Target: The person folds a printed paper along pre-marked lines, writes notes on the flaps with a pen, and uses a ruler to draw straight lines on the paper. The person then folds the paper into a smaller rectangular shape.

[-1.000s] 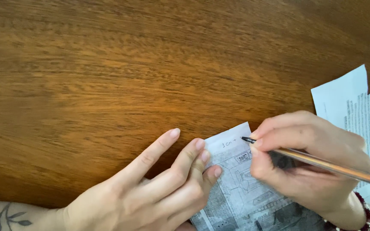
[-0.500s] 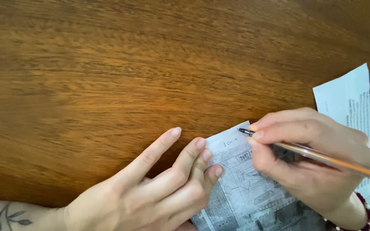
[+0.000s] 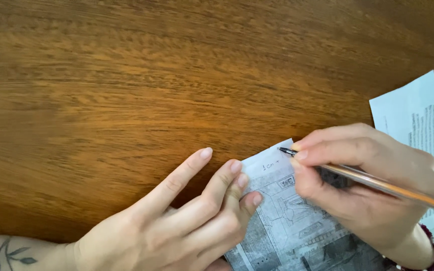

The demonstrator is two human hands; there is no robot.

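A printed newspaper sheet [image 3: 297,231] lies on the wooden table [image 3: 126,90] near the lower edge of the view. My left hand [image 3: 187,226] rests flat on the table, its fingertips pressing the sheet's left edge. My right hand [image 3: 362,185] grips an orange pen [image 3: 377,184], whose black tip touches the sheet's top corner beside a small handwritten mark. A dark beaded bracelet [image 3: 430,246] circles my right wrist.
Other printed paper sheets [image 3: 418,120] lie at the right edge of the table, partly under my right hand. A tattoo shows on my left forearm at the bottom left. Bare wood fills the upper and left parts of the view.
My right hand and the pen tip have shifted slightly up along the sheet's top corner. My left hand has stayed in place on the sheet.
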